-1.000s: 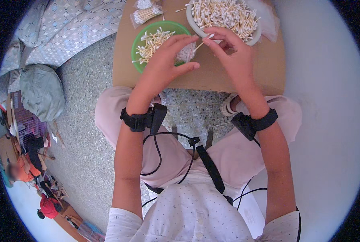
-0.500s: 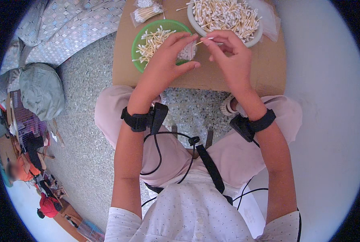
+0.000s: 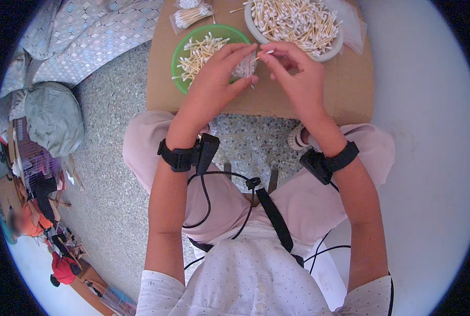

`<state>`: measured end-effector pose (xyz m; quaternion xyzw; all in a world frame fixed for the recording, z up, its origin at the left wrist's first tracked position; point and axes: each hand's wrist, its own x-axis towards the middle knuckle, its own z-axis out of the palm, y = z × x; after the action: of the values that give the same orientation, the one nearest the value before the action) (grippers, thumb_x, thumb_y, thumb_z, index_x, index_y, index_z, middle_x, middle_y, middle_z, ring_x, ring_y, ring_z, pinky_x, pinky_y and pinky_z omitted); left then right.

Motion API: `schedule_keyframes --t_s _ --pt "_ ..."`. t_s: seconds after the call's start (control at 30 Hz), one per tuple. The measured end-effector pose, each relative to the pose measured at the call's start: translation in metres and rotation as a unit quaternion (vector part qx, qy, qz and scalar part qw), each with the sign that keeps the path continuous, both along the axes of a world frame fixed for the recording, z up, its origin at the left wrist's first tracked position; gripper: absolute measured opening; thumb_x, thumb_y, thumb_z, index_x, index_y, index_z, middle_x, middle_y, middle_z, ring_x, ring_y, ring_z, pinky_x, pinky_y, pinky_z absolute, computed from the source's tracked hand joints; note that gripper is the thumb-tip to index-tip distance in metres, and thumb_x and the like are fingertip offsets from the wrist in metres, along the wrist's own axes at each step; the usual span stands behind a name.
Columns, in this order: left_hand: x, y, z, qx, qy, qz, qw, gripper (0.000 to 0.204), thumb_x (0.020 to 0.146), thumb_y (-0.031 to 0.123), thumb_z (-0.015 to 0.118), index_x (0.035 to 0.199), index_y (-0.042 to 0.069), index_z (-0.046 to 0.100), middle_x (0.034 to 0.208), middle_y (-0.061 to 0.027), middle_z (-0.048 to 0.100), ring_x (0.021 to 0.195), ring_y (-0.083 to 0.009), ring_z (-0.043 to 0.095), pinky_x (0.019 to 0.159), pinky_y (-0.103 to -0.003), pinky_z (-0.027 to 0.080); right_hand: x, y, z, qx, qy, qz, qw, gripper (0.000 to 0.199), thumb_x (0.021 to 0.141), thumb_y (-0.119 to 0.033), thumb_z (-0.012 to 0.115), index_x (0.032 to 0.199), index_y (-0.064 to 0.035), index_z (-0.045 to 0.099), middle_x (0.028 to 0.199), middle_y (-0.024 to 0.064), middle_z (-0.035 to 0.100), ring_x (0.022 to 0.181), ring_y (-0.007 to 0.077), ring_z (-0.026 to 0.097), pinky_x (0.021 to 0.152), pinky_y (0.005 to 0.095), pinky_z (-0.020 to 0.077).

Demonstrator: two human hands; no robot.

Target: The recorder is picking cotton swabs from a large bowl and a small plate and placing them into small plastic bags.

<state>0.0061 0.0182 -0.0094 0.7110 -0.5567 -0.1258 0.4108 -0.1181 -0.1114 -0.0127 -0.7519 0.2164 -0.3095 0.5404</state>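
Observation:
My left hand [image 3: 216,73] is curled around a small clear bag of cotton swabs [image 3: 243,68], whose white tips show between thumb and fingers. It hovers over the right side of a green basket [image 3: 175,73] that holds loose swabs. Pinched between the thumb and fingertips of my right hand [image 3: 303,76] is a single cotton swab [image 3: 269,52], its inner end at the mouth of the bag. Behind my right hand stands a white bowl [image 3: 250,25] heaped with loose swabs.
The brown cardboard tabletop [image 3: 345,89] carries everything. A filled clear bag of swabs [image 3: 190,17] lies at its back left, and clear plastic bags [image 3: 354,31] lie at the back right. A white wall or panel [image 3: 424,131] runs along the right. Other people sit far left.
My right hand has moved slightly left with the swab, closer to the bag. My left hand has barely shifted, its thumb and fingers drawing a little closer together.

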Motion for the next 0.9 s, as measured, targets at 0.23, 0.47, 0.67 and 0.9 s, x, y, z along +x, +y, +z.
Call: schedule_keyframes --t_s 0.23,0.47,0.67,0.9 --pt "0.0 0.0 0.0 0.002 -0.004 -0.003 1.0 0.05 0.083 0.015 0.069 0.129 0.004 0.054 0.124 -0.0143 0.055 0.115 -0.0323 0.054 0.099 -0.037 0.042 -0.002 0.003 0.004 0.021 0.016 0.004 1.0 0.017 0.088 -0.016 0.068 0.103 -0.0083 0.07 0.088 0.0026 0.071 0.067 0.0096 0.061 0.063 0.0245 0.0503" --pt "0.001 0.0 -0.004 0.007 0.001 -0.007 1.0 0.05 0.083 0.017 0.068 0.129 0.005 0.055 0.125 -0.0143 0.055 0.116 -0.0325 0.053 0.099 -0.038 0.042 -0.003 0.006 -0.005 -0.003 0.037 0.021 0.999 0.018 0.088 -0.017 0.068 0.104 -0.0098 0.071 0.092 0.0018 0.072 0.067 0.0101 0.062 0.063 0.0245 0.0504" --pt "0.001 0.001 -0.002 -0.002 -0.004 -0.011 1.0 0.049 0.084 0.018 0.068 0.13 0.004 0.054 0.125 -0.0145 0.055 0.116 -0.0325 0.053 0.099 -0.038 0.043 0.004 0.01 -0.001 0.024 0.009 -0.008 1.0 0.017 0.086 -0.017 0.07 0.101 -0.0075 0.069 0.089 0.0024 0.072 0.066 0.01 0.063 0.061 0.0247 0.0503" --pt "0.002 0.001 -0.003 0.004 -0.01 -0.003 1.0 0.048 0.084 0.018 0.067 0.128 0.003 0.055 0.125 -0.015 0.056 0.115 -0.0325 0.054 0.098 -0.038 0.044 0.001 0.01 -0.002 0.046 0.042 0.026 0.998 0.016 0.087 -0.017 0.069 0.1 -0.0086 0.07 0.09 0.0028 0.071 0.078 0.0098 0.068 0.062 0.0255 0.0512"
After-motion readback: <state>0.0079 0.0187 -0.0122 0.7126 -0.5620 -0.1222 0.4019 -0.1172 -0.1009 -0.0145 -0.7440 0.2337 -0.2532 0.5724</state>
